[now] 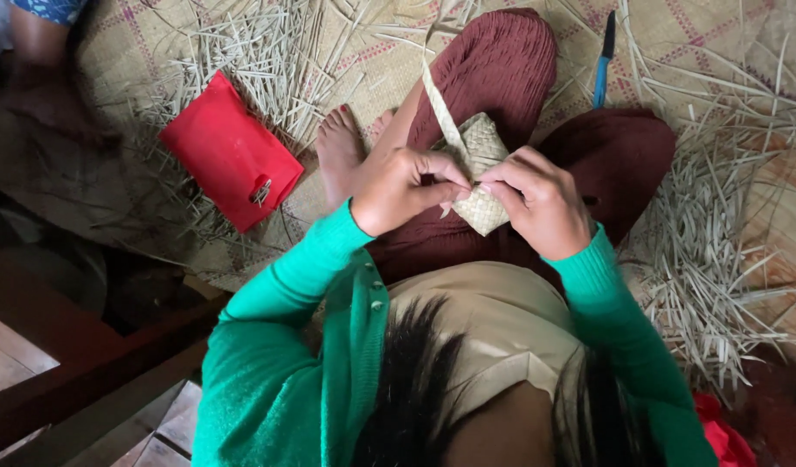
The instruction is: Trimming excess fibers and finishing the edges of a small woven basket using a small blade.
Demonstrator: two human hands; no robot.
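Head view, looking straight down: a small woven pouch (pixel 480 173) of pale, flat plaited strips is held over the lap, between both hands. The left hand (pixel 404 188) is closed on the pouch's left edge, thumb and fingertips pinched tight together against the weave. The right hand (pixel 541 201) is curled around the right side, fingers pressed shut on the lower corner. One loose strip (pixel 439 104) is seen rising from the pouch's top, long, narrow and slightly bent, up past the knee. The pouch shows a checkered, diamond-like plait, dry and matte. Green knitted sleeves (pixel 307 259) are worn on both arms; dark red, finely ribbed trousers (pixel 502 60) cover the crossed legs, and a bare foot (pixel 339 151) is tucked beside the left hand. Underneath, a woven mat (pixel 138 52) with faint pink lines is spread, littered with thin, straw-coloured offcuts (pixel 709 259). A flat red pouch with a metal clasp (pixel 229 154) lies to the left on the mat. A blue-handled knife (pixel 604 60) lies beyond the right knee.
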